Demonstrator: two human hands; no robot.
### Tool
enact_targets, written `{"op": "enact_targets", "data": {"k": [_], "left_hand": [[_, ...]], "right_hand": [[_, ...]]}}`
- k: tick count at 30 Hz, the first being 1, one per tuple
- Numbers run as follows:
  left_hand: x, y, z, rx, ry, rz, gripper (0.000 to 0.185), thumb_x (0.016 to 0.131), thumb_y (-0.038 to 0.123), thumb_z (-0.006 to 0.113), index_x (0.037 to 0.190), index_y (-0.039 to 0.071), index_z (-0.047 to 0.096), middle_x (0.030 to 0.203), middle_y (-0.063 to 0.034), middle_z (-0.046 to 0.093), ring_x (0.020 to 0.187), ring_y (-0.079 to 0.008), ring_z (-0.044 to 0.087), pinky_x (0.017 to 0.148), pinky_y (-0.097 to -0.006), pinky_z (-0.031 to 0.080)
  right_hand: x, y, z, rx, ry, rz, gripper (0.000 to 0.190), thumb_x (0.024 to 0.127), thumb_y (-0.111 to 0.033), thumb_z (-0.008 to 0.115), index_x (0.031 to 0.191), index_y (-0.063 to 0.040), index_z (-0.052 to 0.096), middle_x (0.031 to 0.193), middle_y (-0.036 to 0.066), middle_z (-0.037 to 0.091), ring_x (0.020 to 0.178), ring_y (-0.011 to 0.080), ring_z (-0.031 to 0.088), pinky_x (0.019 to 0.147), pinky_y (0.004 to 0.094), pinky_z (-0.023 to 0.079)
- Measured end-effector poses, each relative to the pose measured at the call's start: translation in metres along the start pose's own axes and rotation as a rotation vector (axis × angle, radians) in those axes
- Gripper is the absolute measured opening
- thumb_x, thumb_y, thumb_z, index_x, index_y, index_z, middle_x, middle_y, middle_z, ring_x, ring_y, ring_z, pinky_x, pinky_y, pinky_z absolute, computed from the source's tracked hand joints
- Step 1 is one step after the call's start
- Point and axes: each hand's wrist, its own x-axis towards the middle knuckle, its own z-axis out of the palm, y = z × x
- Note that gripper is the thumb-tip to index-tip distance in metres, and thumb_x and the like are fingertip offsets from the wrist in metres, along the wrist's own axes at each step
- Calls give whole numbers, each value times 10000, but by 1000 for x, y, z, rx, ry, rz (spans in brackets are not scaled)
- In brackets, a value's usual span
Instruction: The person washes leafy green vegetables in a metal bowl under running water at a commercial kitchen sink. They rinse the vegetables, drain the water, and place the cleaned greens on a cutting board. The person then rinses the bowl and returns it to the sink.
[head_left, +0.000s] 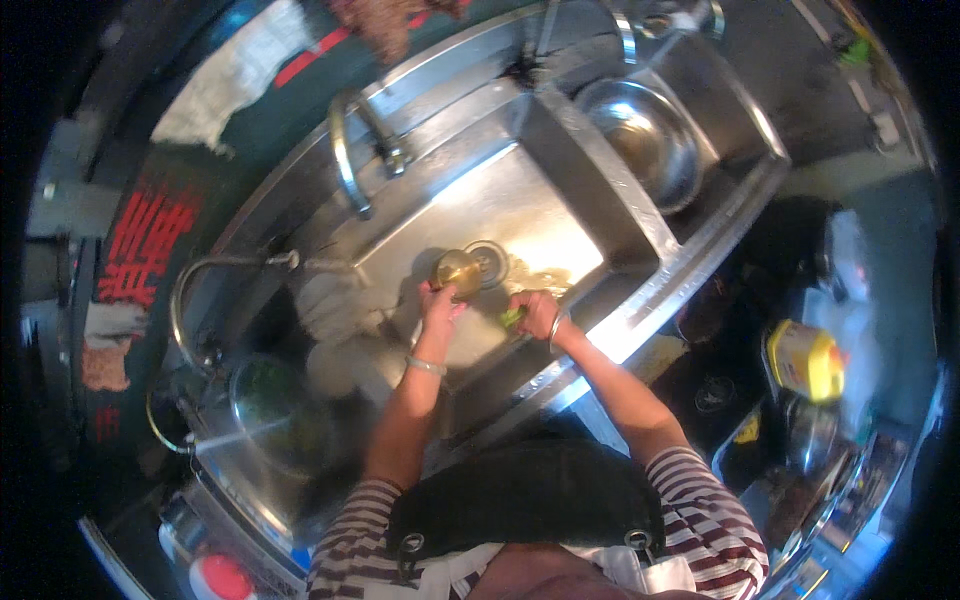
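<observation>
My left hand holds a small yellowish bowl over the basin of a stainless steel sink, beside the round drain. To the right, my right hand is closed on a small green item, perhaps a sponge or cloth; its exact kind cannot be told. Blurred pale round dishes lie left of my left hand.
A curved faucet arches over the basin's left side. A large metal bowl sits in the compartment at upper right. Another tap is at left, near a bowl with green contents. A yellow container stands at right.
</observation>
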Motion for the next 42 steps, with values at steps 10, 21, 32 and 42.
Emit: {"op": "enact_targets", "data": {"k": [10,21,32,42], "left_hand": [[120,-67,-65,118,-120,395,584,813,380,592,1293,97,418,1229,-142,480,1057,-333,500,910,-477,416],[-94,-19,-45,-601,-245,-75,188,831,136,574,971,11,561,942,-146,604,887,-286,583,844,-432,496],[-275,-72,-114,-780,42,160,178,826,121,609,971,56,530,915,-65,543,816,-224,535,766,-373,512],[-365,-104,-302,-1111,326,381,136,796,110,666,875,53,571,843,-46,584,758,-215,573,730,-356,515]], "right_hand": [[-220,-5,-124,314,512,475,195,607,-39,722,780,-62,637,727,57,624,703,123,600,662,278,483],[-647,211,-244,-497,1290,1244,314,753,-262,692,968,-38,650,982,155,653,823,309,629,726,393,502],[-520,319,-150,558,1071,590,250,781,-24,639,1027,0,602,874,82,639,753,187,619,664,305,524],[-296,59,-70,940,416,108,120,837,-12,587,953,15,582,804,70,607,679,151,603,626,269,520]]}}
